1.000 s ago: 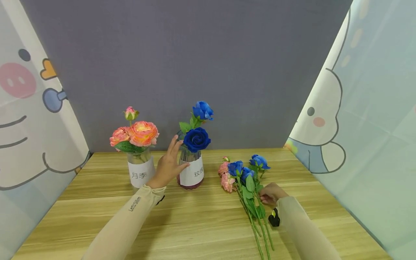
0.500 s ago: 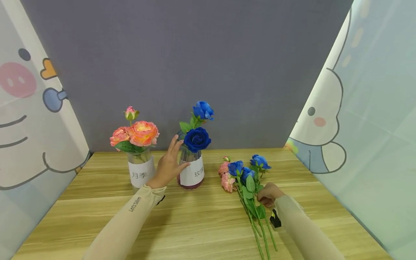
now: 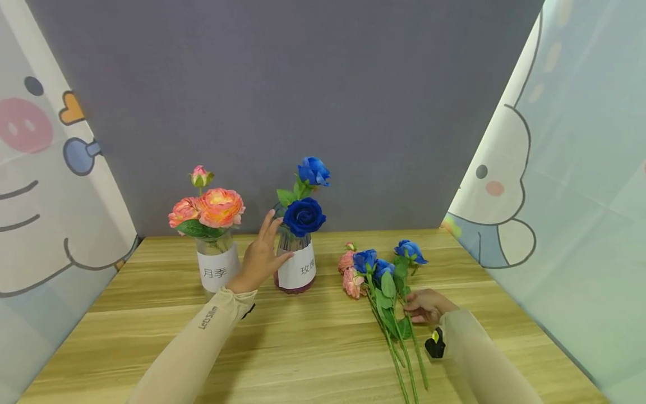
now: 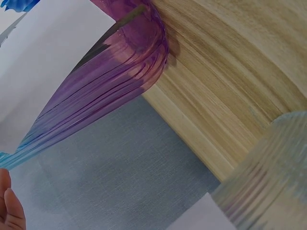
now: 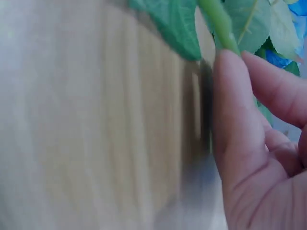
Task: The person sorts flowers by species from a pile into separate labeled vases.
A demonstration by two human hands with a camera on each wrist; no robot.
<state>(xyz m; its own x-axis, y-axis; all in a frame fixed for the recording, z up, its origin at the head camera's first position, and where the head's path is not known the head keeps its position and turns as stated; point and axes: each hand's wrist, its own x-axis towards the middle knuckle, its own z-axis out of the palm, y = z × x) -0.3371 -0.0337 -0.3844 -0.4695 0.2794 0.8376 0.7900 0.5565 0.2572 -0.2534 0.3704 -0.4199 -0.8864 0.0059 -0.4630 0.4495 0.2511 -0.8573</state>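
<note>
My right hand [image 3: 428, 306] pinches the green stem [image 5: 218, 21] of a blue rose [image 3: 410, 251] between thumb and finger. That rose is the rightmost of several flowers on the table. Beside it lie two more blue roses [image 3: 365, 261] and some pink flowers [image 3: 352, 282]. My left hand [image 3: 262, 257] is at the left side of a ribbed, purple-based vase [image 3: 295, 269], fingers extended and thumb apart. Whether it touches the glass I cannot tell. Two blue roses [image 3: 305, 216] stand in this vase, which bears a white paper label.
Left of my left hand stands a clear glass vase [image 3: 218, 264] with a white label, holding orange-pink flowers [image 3: 221, 207]. The wooden table [image 3: 303, 348] ends at a grey back panel [image 3: 303, 101]. Panels with cartoon figures flank both sides.
The rightmost blue rose has shifted a little to the right, away from the other flowers, with my right hand moving along. My left hand stays at the vase.
</note>
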